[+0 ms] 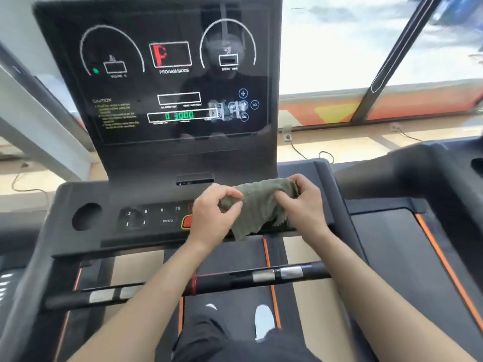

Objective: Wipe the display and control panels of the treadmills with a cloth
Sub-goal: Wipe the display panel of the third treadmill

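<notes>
Big dark display [167, 82] stands upright, green digits lit. Below it sits the control panel [146, 218], numbered keys showing. The green cloth [258, 205] is bunched over the panel's right half, left grip [211, 218] pinching its left edge, right grip [303, 202] curled round its right end. A red button [187, 222] peeks out just beside the left grip.
</notes>
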Demonstrator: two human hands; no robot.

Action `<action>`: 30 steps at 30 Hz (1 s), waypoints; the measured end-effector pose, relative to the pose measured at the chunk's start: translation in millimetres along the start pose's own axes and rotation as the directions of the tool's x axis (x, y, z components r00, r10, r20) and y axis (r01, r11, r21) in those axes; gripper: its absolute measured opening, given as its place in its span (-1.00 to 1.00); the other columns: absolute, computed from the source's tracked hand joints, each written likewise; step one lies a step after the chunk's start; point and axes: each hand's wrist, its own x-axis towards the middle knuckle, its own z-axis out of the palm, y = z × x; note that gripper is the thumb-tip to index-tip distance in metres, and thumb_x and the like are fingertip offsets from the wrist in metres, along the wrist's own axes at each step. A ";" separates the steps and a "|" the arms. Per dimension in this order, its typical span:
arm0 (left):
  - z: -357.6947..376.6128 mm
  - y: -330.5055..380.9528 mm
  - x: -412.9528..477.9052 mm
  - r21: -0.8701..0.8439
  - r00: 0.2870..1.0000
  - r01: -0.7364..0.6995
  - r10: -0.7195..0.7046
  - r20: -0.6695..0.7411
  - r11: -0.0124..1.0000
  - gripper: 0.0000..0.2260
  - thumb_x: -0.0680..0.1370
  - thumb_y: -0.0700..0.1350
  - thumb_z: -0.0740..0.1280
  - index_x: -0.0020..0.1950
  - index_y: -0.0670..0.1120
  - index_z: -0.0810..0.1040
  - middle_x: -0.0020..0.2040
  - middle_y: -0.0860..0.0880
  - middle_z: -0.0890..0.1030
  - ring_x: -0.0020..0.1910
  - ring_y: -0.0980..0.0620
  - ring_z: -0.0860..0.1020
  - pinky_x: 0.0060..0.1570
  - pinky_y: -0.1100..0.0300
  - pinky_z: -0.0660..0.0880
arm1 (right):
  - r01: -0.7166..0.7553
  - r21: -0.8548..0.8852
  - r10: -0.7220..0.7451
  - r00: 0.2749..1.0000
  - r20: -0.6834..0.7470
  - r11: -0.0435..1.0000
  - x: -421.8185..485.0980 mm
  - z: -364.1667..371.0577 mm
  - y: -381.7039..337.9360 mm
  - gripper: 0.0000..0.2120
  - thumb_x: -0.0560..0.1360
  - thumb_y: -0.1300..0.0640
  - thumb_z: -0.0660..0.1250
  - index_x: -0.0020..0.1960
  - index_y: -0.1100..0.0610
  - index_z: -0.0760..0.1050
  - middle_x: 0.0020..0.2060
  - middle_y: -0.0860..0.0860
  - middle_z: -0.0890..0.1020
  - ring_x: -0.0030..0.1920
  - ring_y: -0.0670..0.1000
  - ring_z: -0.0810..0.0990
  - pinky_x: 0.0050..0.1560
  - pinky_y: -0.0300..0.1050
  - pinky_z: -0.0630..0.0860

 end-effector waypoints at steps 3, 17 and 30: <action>-2.3 -7.7 50.5 0.094 0.993 -0.078 0.085 -0.076 0.993 -0.84 0.43 -0.31 0.46 -0.14 -0.04 0.67 -0.13 0.08 0.60 -0.19 0.11 0.58 -0.14 0.20 0.53 | 0.010 0.010 -0.009 0.998 -0.066 1.000 40.5 16.1 -19.6 -0.86 0.42 0.26 0.39 -0.13 0.10 0.46 -0.29 -0.09 0.52 -0.28 -0.15 0.45 -0.24 -0.33 0.41; -2.6 -64.3 198.5 0.587 0.851 -0.474 0.513 0.114 0.656 -0.52 0.52 -0.09 0.48 0.41 -0.19 0.51 0.39 -0.26 0.42 0.32 -0.23 0.38 0.28 -0.06 0.51 | 0.439 -0.559 -0.580 0.809 -0.094 0.703 161.4 86.4 -13.0 -0.73 0.49 0.28 0.39 0.18 0.23 0.52 0.33 0.14 0.45 0.37 0.12 0.40 0.38 -0.08 0.39; 5.1 -68.7 213.5 0.779 0.837 -0.500 0.440 0.325 0.378 -0.29 0.69 0.18 0.14 0.66 -0.19 -0.05 0.67 -0.17 -0.11 0.65 -0.16 -0.04 0.58 0.00 0.01 | 0.363 -0.881 -0.474 0.860 0.191 0.303 196.5 84.1 10.3 -0.27 0.62 -0.28 0.06 0.63 0.07 -0.06 0.56 0.10 -0.36 0.57 0.09 -0.35 0.55 0.04 -0.32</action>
